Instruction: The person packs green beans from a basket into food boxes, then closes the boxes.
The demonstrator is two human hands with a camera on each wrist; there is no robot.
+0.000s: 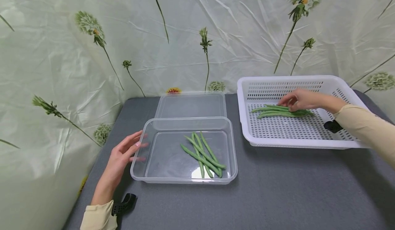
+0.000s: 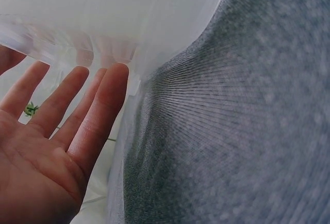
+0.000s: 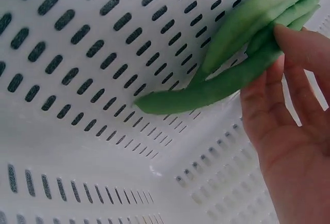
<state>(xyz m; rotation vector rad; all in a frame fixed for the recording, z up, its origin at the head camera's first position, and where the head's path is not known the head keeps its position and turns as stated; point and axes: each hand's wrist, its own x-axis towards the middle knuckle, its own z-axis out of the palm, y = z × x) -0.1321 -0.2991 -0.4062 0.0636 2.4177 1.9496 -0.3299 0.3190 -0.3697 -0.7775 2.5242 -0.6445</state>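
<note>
Glare spots the clear container (image 1: 163,154) and soft shadows cross the grey tabletop (image 1: 277,189), blurred in the left wrist view.

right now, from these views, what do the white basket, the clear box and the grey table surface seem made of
White basket: probably moulded plastic, smooth with slight sheen; rows of slots pierce it.
Clear box: likely plastic, glossy and see-through, with a glint on its base.
Grey table surface: looks like matte cloth, judging by its fine grain, fibre unclear.
</note>
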